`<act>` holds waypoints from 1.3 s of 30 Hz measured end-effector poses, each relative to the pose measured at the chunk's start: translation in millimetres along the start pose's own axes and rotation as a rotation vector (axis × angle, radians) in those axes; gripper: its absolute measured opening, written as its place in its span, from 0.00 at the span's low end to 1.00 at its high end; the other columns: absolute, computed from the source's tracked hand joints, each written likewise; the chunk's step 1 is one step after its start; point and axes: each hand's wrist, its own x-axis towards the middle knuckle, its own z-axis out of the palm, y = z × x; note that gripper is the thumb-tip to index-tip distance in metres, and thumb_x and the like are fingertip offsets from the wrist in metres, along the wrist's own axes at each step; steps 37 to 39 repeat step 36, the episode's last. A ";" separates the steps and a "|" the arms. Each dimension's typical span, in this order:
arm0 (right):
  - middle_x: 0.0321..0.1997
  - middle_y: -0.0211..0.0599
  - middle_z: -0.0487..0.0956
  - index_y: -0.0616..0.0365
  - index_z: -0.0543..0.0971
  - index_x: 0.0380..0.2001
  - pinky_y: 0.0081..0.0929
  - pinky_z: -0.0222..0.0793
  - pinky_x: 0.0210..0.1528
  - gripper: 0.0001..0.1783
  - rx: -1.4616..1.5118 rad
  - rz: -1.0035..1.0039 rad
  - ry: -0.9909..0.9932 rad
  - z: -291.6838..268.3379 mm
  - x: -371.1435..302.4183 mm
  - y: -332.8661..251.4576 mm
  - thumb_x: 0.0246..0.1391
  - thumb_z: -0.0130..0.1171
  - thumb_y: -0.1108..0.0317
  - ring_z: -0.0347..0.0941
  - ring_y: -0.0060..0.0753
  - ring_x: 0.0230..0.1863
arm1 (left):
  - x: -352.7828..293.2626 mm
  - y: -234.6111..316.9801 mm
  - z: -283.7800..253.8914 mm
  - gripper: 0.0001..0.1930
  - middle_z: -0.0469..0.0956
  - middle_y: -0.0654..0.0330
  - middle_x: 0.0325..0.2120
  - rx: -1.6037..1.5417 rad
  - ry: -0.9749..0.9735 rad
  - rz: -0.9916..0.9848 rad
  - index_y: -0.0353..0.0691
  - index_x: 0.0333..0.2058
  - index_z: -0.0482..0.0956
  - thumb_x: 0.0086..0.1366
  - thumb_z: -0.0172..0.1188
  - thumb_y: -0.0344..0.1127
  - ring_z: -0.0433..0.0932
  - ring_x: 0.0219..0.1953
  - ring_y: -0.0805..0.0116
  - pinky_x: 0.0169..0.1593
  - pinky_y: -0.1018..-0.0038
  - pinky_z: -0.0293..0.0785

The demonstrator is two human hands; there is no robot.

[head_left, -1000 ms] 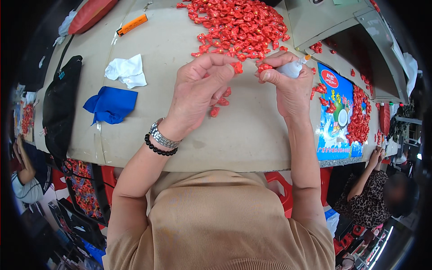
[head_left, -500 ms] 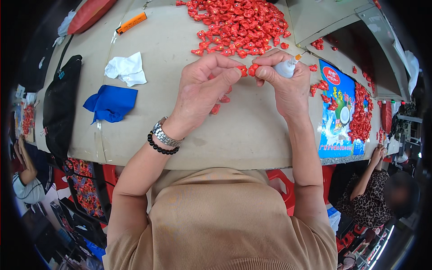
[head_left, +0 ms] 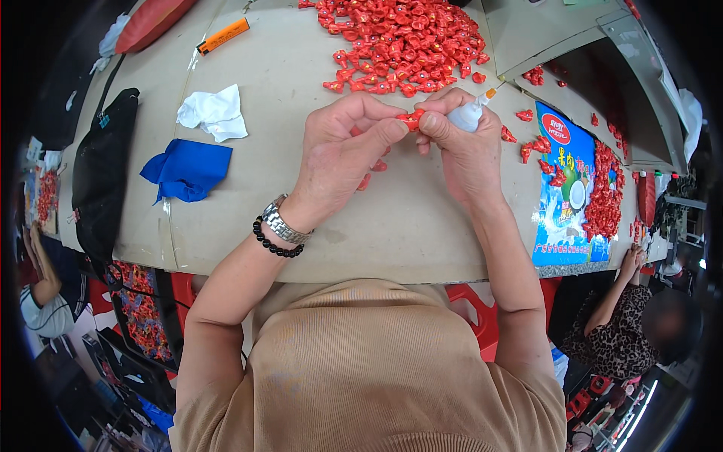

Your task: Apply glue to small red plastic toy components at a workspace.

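My left hand (head_left: 335, 147) is closed in a pinch on a small red plastic piece (head_left: 410, 119), held above the table. From the other side, the thumb and fingers of my right hand (head_left: 468, 158) press at the same spot, and any second piece there is mostly covered by them. A white squeeze bottle (head_left: 465, 117) with an orange tip and thin needle is also tucked in my right hand, pointing up and right. Beneath my left hand lie several more red pieces (head_left: 364, 181), partly hidden. Beyond both hands spreads a large heap of red pieces (head_left: 407, 45).
On the left lie a blue cloth (head_left: 188, 170), a crumpled white tissue (head_left: 213, 113), an orange marker-like stick (head_left: 223, 36) and a black bag (head_left: 107, 173). A blue printed sheet (head_left: 553, 226) at right bears another red heap (head_left: 605, 192). Co-workers sit at both sides.
My right hand has moved left, bringing its red piece against the one in my left hand; earlier the two were apart. The bottle moved along with it.
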 end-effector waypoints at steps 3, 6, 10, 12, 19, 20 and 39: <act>0.25 0.32 0.78 0.61 0.77 0.26 0.18 0.66 0.24 0.07 0.038 0.023 0.009 2.7 0.3 4.0 0.46 0.68 0.73 0.69 0.20 0.21 | 0.3 -1.1 -0.5 0.06 0.78 0.66 0.20 0.012 0.005 0.033 0.37 0.34 0.77 0.62 0.61 0.33 0.67 0.15 0.87 0.18 0.86 0.65; 0.26 0.32 0.77 0.60 0.76 0.26 0.19 0.66 0.24 0.06 0.079 0.013 -0.011 2.3 4.1 7.4 0.46 0.66 0.76 0.69 0.20 0.21 | 4.1 -1.5 -2.6 0.06 0.79 0.65 0.21 0.023 -0.004 0.056 0.36 0.33 0.77 0.62 0.61 0.32 0.68 0.16 0.87 0.18 0.86 0.66; 0.28 0.33 0.75 0.60 0.75 0.25 0.21 0.66 0.24 0.06 0.089 -0.003 0.002 12.2 6.5 3.4 0.45 0.62 0.80 0.70 0.22 0.22 | 3.0 11.3 2.4 0.06 0.80 0.65 0.22 0.078 0.045 0.109 0.35 0.31 0.77 0.62 0.61 0.31 0.73 0.20 0.85 0.22 0.86 0.69; 0.28 0.33 0.74 0.60 0.72 0.24 0.22 0.65 0.24 0.07 0.034 -0.076 0.061 10.6 3.4 4.6 0.43 0.58 0.82 0.70 0.23 0.23 | 0.4 19.2 3.6 0.05 0.80 0.64 0.22 0.069 0.023 0.012 0.34 0.29 0.77 0.61 0.60 0.29 0.76 0.25 0.83 0.26 0.84 0.72; 0.27 0.31 0.70 0.58 0.70 0.23 0.20 0.65 0.24 0.07 0.005 -0.103 0.065 15.2 -7.2 6.2 0.43 0.57 0.80 0.67 0.23 0.23 | -6.7 5.5 3.3 0.04 0.79 0.63 0.23 -0.056 -0.015 0.210 0.33 0.31 0.77 0.61 0.60 0.28 0.74 0.25 0.83 0.26 0.82 0.71; 0.27 0.31 0.69 0.59 0.70 0.23 0.19 0.64 0.24 0.07 -0.030 -0.138 0.063 13.8 -7.3 11.9 0.44 0.57 0.81 0.66 0.22 0.22 | -6.9 0.7 4.6 0.04 0.79 0.63 0.23 -0.105 -0.012 0.255 0.32 0.30 0.76 0.61 0.60 0.28 0.75 0.25 0.82 0.27 0.81 0.72; 0.28 0.29 0.65 0.56 0.65 0.24 0.15 0.57 0.22 0.16 0.001 -0.238 -0.036 18.2 -7.4 18.0 0.51 0.65 0.66 0.60 0.18 0.22 | -10.2 7.2 0.2 0.06 0.79 0.58 0.21 0.075 -0.006 0.380 0.33 0.26 0.76 0.59 0.59 0.29 0.78 0.23 0.76 0.27 0.79 0.73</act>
